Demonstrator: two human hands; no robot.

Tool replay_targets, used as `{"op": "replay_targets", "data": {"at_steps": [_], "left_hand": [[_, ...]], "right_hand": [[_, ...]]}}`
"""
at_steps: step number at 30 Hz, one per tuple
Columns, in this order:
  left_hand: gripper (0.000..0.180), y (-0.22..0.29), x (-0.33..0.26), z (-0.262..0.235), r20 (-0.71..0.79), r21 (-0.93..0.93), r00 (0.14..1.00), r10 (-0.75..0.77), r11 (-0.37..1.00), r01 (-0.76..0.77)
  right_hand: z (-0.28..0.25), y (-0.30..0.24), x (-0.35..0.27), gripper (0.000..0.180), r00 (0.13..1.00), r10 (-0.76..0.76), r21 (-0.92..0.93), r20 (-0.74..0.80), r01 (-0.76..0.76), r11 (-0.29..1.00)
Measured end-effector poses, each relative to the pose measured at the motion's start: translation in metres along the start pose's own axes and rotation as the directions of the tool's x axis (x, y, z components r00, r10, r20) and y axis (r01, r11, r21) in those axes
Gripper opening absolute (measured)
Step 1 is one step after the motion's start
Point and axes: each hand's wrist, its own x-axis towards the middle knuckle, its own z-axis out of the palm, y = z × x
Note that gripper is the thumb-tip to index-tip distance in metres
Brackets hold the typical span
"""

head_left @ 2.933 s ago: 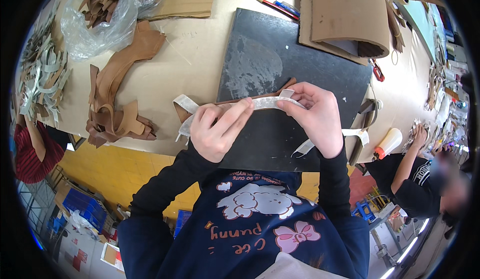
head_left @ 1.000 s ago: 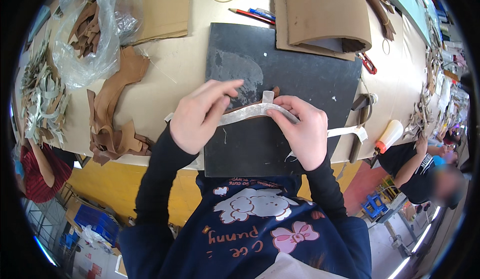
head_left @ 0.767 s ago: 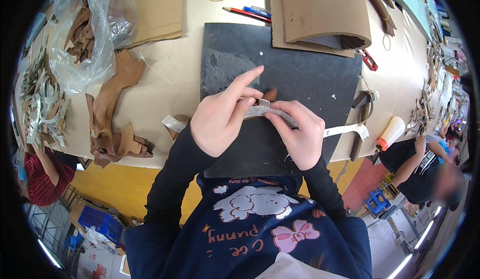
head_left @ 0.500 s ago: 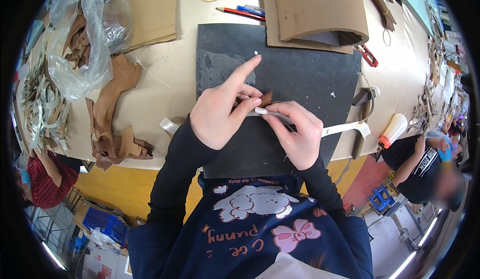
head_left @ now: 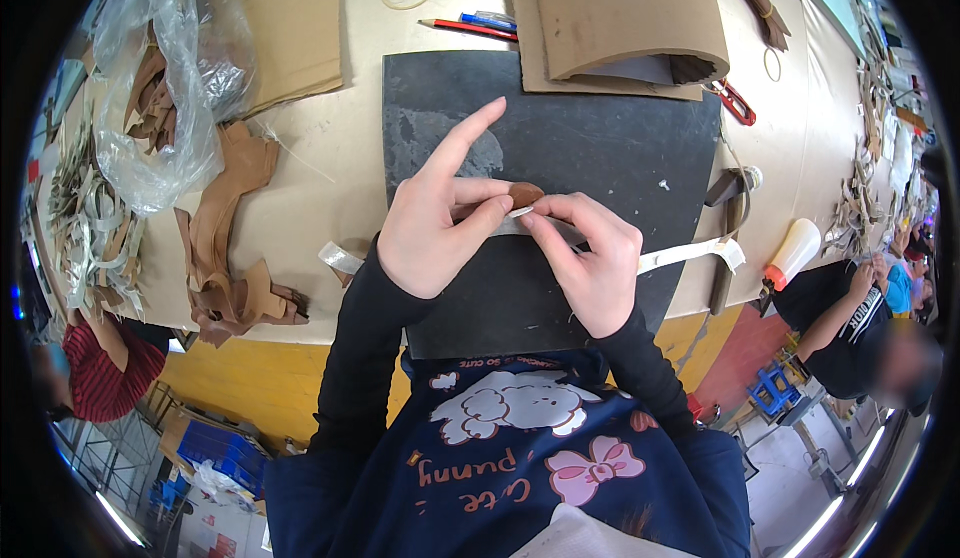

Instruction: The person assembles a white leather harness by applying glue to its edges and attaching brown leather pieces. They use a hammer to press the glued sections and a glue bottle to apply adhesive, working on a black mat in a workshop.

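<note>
Over a dark cutting mat [head_left: 450, 88], both of my hands meet at a small brown leather piece [head_left: 525, 195]. My left hand [head_left: 435, 228] pinches its left side between thumb and bent fingers, while the index finger points away, straight. My right hand [head_left: 595, 253] is closed on the right side, thumb and fingertips pressed together. A narrow white edge [head_left: 520, 212] shows between the two thumbs, below the leather. A pale strip [head_left: 690, 255] emerges to the right of my right hand, and a whitish strip end [head_left: 342, 258] lies by my left wrist. My fingers hide how these parts join.
A curved brown board [head_left: 630, 18] lies at the back, beside a red pencil [head_left: 465, 30]. At right are a red cutter [head_left: 738, 105] and a glue bottle [head_left: 792, 253]. Brown leather strips [head_left: 225, 218] and a clear plastic bag [head_left: 155, 148] lie left. People work at both sides.
The brown leather piece has turned between my fingers and shows a broader, rounded face. My fingertips have come closer around it, and the left index finger has shifted slightly up and left.
</note>
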Motion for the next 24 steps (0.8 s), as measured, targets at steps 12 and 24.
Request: {"op": "replay_targets", "data": {"at_steps": [12,24], "left_hand": [[0.091,-0.002,0.002,0.005,-0.051,-0.215,0.999,0.007,0.976,-0.018],[0.094,-0.008,0.005,-0.01,0.038,-0.332,0.999,-0.009,0.943,0.021]], "right_hand": [[-0.002,-0.01,0.004,0.008,0.989,0.141,-0.019,0.043,-0.141,0.99],[-0.004,-0.008,0.003,0.008,0.99,0.129,0.062,0.052,-0.132,0.989]]}}
